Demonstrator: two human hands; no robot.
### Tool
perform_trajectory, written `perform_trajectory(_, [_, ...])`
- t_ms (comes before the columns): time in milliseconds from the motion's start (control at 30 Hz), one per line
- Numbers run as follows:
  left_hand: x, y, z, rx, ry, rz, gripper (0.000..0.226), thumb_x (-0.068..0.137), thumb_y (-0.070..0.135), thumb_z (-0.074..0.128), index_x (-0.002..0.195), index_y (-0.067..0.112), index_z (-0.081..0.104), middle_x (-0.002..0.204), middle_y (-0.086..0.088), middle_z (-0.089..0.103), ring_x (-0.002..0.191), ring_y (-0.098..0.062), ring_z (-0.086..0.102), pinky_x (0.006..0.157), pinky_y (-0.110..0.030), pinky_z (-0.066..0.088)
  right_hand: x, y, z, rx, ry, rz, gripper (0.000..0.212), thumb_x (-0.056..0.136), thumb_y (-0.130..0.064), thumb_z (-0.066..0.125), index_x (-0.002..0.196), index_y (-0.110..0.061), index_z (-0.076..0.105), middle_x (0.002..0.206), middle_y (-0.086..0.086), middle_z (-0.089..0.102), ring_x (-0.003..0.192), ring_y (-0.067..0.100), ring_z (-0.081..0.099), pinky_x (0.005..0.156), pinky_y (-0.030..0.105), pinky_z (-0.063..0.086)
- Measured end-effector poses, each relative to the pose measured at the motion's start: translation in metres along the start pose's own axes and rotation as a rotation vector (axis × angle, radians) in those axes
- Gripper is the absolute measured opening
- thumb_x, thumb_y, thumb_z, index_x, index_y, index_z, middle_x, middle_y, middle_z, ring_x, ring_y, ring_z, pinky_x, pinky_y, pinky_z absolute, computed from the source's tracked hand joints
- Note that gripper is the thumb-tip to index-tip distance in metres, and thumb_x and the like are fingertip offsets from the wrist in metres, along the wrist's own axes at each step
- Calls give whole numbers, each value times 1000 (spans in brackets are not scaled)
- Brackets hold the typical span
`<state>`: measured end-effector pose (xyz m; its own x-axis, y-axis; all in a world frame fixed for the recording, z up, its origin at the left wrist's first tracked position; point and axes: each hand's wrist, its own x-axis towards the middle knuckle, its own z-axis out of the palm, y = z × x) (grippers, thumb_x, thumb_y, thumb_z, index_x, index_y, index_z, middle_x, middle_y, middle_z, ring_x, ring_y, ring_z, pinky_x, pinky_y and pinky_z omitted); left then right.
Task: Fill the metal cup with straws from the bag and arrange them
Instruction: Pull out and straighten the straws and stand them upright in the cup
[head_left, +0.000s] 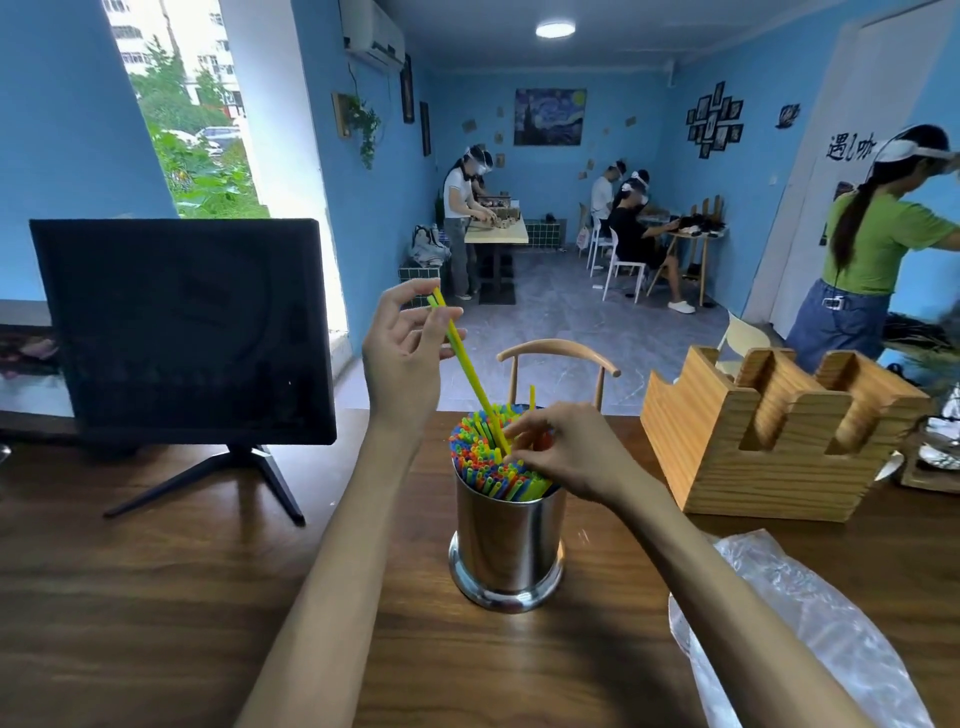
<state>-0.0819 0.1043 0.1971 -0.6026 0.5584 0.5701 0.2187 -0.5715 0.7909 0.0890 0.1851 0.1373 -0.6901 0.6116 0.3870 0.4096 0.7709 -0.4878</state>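
Observation:
A shiny metal cup (506, 551) stands upright on the wooden table (156, 597), packed with colourful straws (480, 457). My left hand (402, 358) is raised above and to the left of the cup, pinching the upper ends of a yellow and a green straw (465, 364) whose lower ends reach down among the packed straws. My right hand (563, 452) rests on the cup's right rim, fingers bent onto the straw tops. One yellow straw (532, 397) sticks up higher than the others behind that hand. The clear plastic bag (789, 623) lies crumpled at the right.
A black monitor (182, 332) on a tripod stand is at the left. A wooden holder box (769, 441) sits at the right rear. A wooden chair back (558, 353) rises behind the table. People work at tables farther back; one person in green stands at right.

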Motion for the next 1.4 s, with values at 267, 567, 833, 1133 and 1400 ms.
perform_trajectory(267, [-15,-18,6,228,-263,8,24,94,17,71,107,36,63,87,3,68,77,-15,71,68,-26,55,9,13,-13,156,227,139,11,91,-22,75,101,-23,79,90,-13,72,82,-3,64,66,6,41])
perform_trajectory(567, [-32,-53,-3,586,-442,-66,9,84,29,82,89,28,75,82,14,74,81,3,68,76,-27,57,15,28,-6,34,195,350,29,90,-32,76,115,-16,75,105,-1,74,90,10,64,80,28,51])
perform_trajectory(833, [-34,-58,-7,669,-540,-86,7,82,36,82,82,39,75,83,23,72,88,8,64,77,-20,54,14,30,-5,172,146,358,11,91,-19,75,100,-15,81,94,-3,77,81,1,67,71,15,52])
perform_trajectory(1133, [-33,-59,-9,639,-568,-130,8,85,34,80,86,37,73,89,16,74,87,6,66,74,-14,51,10,30,-9,441,66,339,9,93,-15,74,100,-13,78,94,2,76,94,16,71,81,26,60])
perform_trajectory(1400, [-32,-60,-8,630,-547,-138,6,85,35,79,86,33,74,83,13,74,81,2,66,72,-17,54,9,31,-11,579,76,346,7,88,-15,78,95,-15,79,86,2,78,87,13,74,71,21,56])
